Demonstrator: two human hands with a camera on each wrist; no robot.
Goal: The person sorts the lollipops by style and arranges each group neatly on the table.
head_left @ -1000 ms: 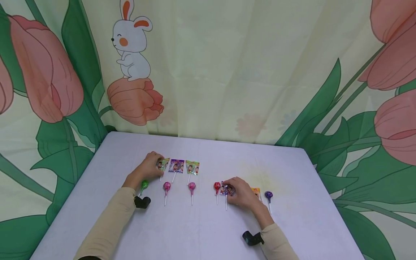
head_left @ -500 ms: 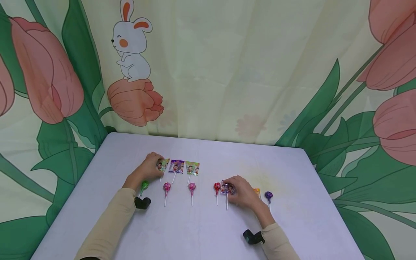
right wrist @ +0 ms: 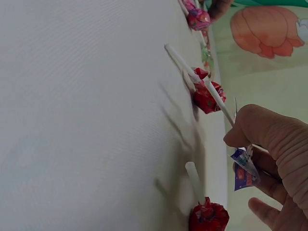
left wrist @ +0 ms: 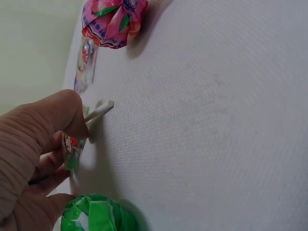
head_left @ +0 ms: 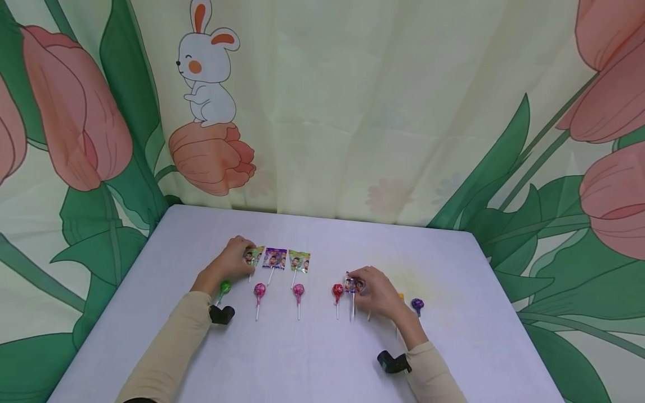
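Note:
My left hand (head_left: 233, 262) holds a lollipop in a flat green wrapper (head_left: 254, 255) at the left end of the back row. In the left wrist view its white stick (left wrist: 100, 110) pokes out past the thumb. My right hand (head_left: 378, 294) pinches a lollipop in a flat purple wrapper (right wrist: 244, 175) between thumb and fingers, raised off the table with its stick pointing down. Beside it lies a red round lollipop (head_left: 337, 290). A second red round lollipop (right wrist: 209, 217) shows below the right hand in the right wrist view.
Another purple-wrapped lollipop (head_left: 275, 258) and a green one (head_left: 299, 261) continue the back row. In front lie a green round lollipop (head_left: 224, 287) and two pink ones (head_left: 259, 290). Right of the right wrist are a dark purple lollipop (head_left: 417, 304) and a mostly hidden orange wrapper (head_left: 401, 296).
My right hand has moved slightly towards the back of the table, carrying the purple-wrapped lollipop up with it. The left hand has stayed in place on the green-wrapped lollipop.

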